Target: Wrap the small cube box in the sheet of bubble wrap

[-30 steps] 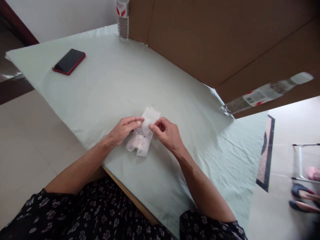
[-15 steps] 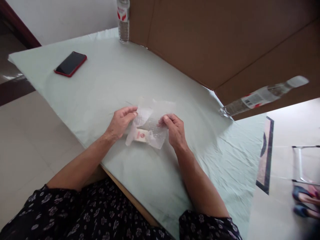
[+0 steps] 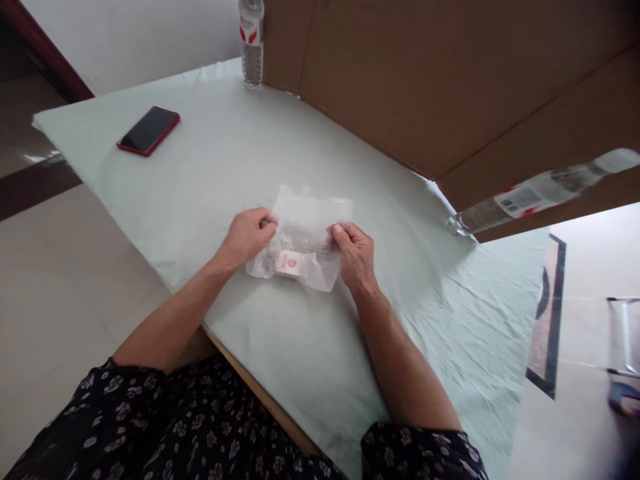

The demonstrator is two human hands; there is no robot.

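The small box (image 3: 289, 265) lies in the near part of the bubble wrap (image 3: 311, 212) over the table (image 3: 215, 167), your left hand (image 3: 246, 237) pinching the wrap's left edge and your right hand (image 3: 357, 255), thumb uppermost, its right, both forearms slanting inward from the near side.

Small box (image 3: 289, 264) in plastic wrap (image 3: 313, 217), two-handed grip (image 3: 358, 259)

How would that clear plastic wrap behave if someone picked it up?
The plastic wrap would probably flop, judging by its crumpled edges. It looks thin and see-through, so likely light. The small box at its near edge might slip off.
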